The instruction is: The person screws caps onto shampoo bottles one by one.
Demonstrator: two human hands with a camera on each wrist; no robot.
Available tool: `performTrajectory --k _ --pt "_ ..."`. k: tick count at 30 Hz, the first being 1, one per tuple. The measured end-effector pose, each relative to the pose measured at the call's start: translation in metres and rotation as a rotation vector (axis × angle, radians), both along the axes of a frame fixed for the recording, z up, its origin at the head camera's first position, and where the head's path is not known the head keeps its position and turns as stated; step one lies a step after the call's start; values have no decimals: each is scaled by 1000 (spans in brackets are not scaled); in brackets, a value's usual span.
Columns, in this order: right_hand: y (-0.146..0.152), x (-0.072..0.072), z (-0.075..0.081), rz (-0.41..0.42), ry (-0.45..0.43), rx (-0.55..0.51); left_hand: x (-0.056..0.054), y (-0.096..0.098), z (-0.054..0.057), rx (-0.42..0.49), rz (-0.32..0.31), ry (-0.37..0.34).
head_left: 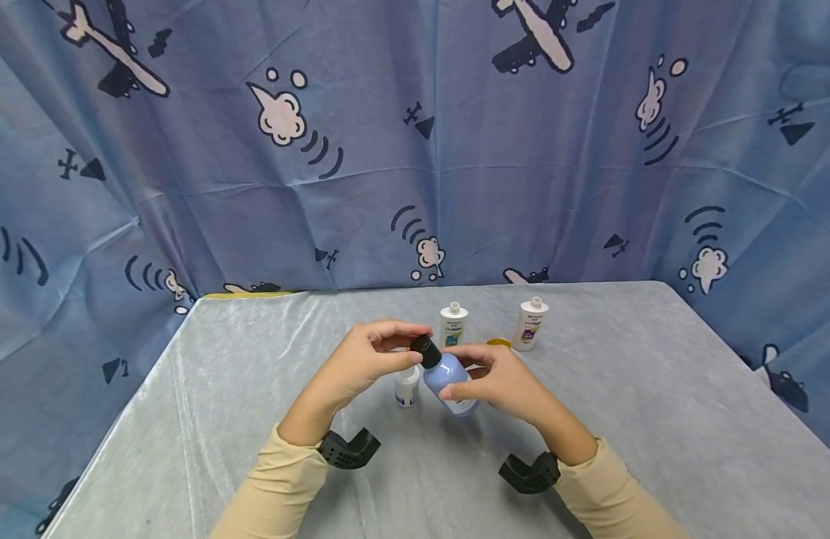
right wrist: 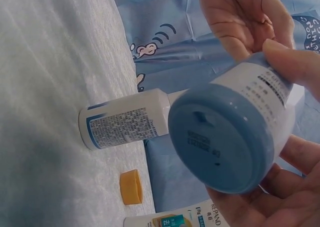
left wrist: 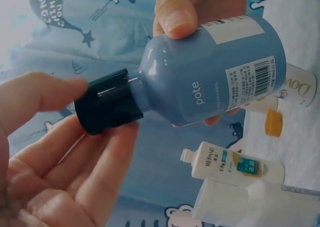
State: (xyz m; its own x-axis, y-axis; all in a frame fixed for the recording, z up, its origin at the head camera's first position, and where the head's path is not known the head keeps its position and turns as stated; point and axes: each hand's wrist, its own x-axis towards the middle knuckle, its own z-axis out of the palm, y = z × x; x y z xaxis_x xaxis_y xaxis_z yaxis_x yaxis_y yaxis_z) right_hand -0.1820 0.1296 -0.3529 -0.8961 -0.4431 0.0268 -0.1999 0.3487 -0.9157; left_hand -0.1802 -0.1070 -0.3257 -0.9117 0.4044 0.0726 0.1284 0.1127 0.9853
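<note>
A light-blue bottle [head_left: 448, 372] is held tilted above the table, its black cap [head_left: 426, 350] pointing up and to the left. My left hand [head_left: 369, 361] pinches this cap between thumb and fingers. Around the bottle's body, my right hand [head_left: 507, 380] keeps its grip with thumb and fingers on opposite sides. In the left wrist view, a short stretch of the bottle's neck [left wrist: 138, 89] shows below the cap. The bottle's base [right wrist: 220, 137] faces the right wrist camera. Just behind the left fingers stands a small white bottle [head_left: 406, 389], partly hidden.
Two white bottles, one with a teal label [head_left: 453, 323] and one with a purple label [head_left: 531, 326], stand uncapped farther back. Between them lies an orange-yellow cap [right wrist: 131, 187]. A pale cloth covers the table [head_left: 657, 389]; a patterned blue curtain [head_left: 388, 150] hangs behind.
</note>
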Motion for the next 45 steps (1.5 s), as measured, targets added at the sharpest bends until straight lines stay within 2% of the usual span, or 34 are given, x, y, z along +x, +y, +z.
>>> performTrajectory --k 7,12,21,31,40,45 --pt "0 0 -1 2 -4 -7 0 3 -1 -47 96 -8" --pt "0 1 0 9 -2 -16 0 6 -2 -54 114 5" --pt "1 2 2 19 17 -19 0 5 -2 -10 77 -8" --pt "2 3 5 26 21 -18 2 1 1 -38 34 20" --pt "2 4 6 45 33 -31 2 0 1 -6 -30 25" --pt "2 4 6 49 37 -37 3 0 3 -7 -11 11"
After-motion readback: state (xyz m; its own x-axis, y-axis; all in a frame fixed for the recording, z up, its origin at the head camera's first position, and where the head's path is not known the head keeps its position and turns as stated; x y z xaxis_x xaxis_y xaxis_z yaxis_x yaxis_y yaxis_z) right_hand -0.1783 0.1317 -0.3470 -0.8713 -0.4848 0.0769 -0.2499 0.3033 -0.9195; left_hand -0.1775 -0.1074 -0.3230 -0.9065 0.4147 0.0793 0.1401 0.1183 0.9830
